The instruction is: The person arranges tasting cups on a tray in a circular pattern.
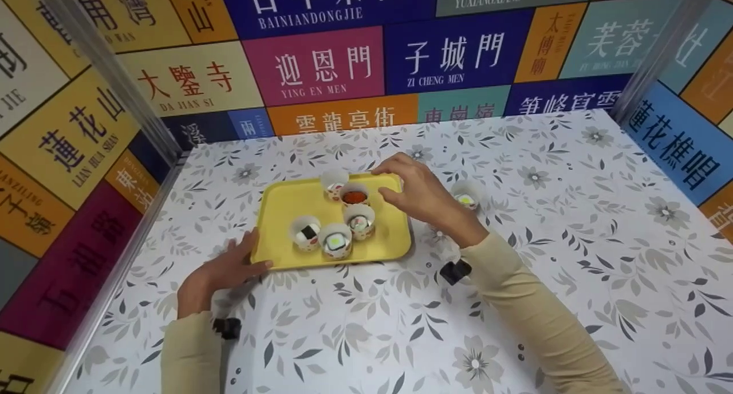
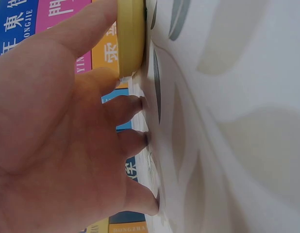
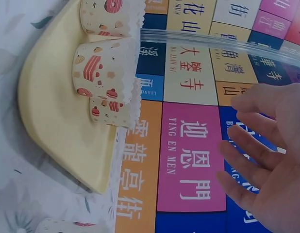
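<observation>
A yellow tray (image 1: 286, 199) lies on the table with several printed paper cups on it. One cup (image 1: 355, 197) holds something orange-red; another cup (image 1: 305, 232) has a white piece with a black strip. In a front cup (image 1: 336, 242) sits a white piece with a yellow-green centre. My left hand (image 1: 229, 265) touches the tray's front left corner with thumb and forefinger, its other fingertips down at the tabletop. Over the tray's right end hovers my right hand (image 1: 421, 193), fingers spread and loosely bent around nothing. The right wrist view shows the tray rim (image 3: 67, 160) apart from that hand.
To the right of the tray, past my right hand, stands another paper cup (image 1: 467, 196) with a white and yellow piece inside. The flower-patterned table (image 1: 366, 331) is bordered by walls (image 1: 326, 62) with coloured lettered panels.
</observation>
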A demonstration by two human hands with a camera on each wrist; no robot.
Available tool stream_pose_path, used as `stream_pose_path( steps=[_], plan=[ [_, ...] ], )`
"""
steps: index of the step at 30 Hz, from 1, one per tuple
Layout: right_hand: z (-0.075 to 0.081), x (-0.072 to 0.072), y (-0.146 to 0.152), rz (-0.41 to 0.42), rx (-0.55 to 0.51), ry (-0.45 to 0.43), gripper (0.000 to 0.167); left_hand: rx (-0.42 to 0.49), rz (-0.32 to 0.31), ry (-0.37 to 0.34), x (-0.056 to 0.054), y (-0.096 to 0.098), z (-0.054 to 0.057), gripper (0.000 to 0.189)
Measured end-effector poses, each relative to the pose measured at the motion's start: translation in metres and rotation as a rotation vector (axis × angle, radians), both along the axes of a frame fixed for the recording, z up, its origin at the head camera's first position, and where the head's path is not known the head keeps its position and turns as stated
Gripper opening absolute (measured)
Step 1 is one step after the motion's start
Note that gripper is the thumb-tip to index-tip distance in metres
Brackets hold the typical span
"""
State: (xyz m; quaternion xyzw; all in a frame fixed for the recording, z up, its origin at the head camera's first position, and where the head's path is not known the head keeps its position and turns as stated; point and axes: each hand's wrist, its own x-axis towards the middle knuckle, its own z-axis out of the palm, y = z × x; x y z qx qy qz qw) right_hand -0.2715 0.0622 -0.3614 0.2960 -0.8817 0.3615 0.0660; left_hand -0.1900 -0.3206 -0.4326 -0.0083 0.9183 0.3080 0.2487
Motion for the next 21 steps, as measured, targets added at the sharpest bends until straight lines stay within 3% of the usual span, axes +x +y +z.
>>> stream_pose_path(
  steps=[10, 15, 21],
  plan=[
    [-0.011, 0.002, 0.034, -0.120, -0.109, -0.035, 0.029, -0.026, -0.012, 0.007, 0.001, -0.001, -0.002, 0.101],
    [-0.013, -0.001, 0.054, -0.123, -0.168, -0.113, 0.033, -0.025, -0.007, 0.009, 0.000, -0.001, 0.000, 0.099],
    [-0.016, -0.004, 0.074, -0.153, -0.186, -0.144, 0.034, -0.015, -0.001, 0.004, 0.000, 0.001, 0.001, 0.100]
  ],
)
